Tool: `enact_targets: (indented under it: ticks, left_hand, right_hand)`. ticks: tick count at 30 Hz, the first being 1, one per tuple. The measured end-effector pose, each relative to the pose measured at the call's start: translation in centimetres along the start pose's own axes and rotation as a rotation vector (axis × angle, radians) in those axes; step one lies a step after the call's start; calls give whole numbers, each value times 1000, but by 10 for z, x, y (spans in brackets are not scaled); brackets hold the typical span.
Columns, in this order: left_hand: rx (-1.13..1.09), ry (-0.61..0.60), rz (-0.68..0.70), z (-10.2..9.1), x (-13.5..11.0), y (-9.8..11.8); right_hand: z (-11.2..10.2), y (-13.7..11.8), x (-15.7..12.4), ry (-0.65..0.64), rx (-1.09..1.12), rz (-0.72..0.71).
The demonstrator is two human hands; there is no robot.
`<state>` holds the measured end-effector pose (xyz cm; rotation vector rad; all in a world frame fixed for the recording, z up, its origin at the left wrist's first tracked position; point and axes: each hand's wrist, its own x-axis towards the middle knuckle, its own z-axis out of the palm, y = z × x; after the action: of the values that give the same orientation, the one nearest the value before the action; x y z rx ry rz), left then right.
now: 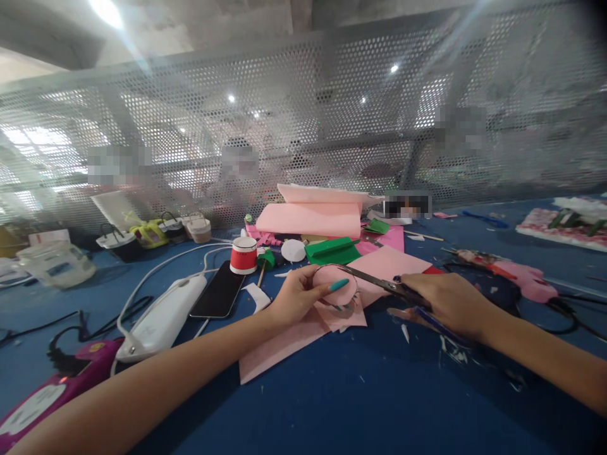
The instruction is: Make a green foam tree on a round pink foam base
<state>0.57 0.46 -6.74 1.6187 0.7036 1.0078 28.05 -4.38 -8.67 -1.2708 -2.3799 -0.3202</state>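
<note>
Between the thumb and fingers of my left hand (298, 294) is a round piece of pink paper (336, 278) with a dark outline along its edge. My right hand (450, 303) is closed around the handles of a pair of scissors (386, 284). The blades point left and reach the top edge of the round piece. Beneath my left hand lies a larger pink paper sheet (279, 351) on the blue table (332, 404). Another pink sheet (396, 265) lies behind the scissors.
A red paper cup (243, 256), a black phone (219, 291) and a white power strip (164, 319) are on the left. A pink glue gun (516, 275) with cables lies right. Green folded paper (333, 251) and a pink stack (308, 219) sit behind, before a perforated metal screen (303, 126).
</note>
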Motion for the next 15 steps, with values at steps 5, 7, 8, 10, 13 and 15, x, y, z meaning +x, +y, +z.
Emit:
enact_targets:
  ticks: [5,7,8,10,13,15]
  left_hand:
    - [10,-12,-8,1,-1,2]
    - [-3,-15,-5,1,-1,2]
    - [-10,-18,-5,1,-1,2]
    - [-21,-27,-4,0,-1,1]
    - [-15,-39,2,-1,-1,-1]
    - [4,-36,-3,-1,-1,0]
  right_hand:
    - [-1,-1,0,-8,20,7]
    - [-2,-3,1,-14,29,11]
    - [-3,-3,1,-24,29,14]
    - [-5,-5,2,-44,26,23]
    - [-6,-6,3,-70,36,32]
    - [-6,-5,3,-89,51,33]
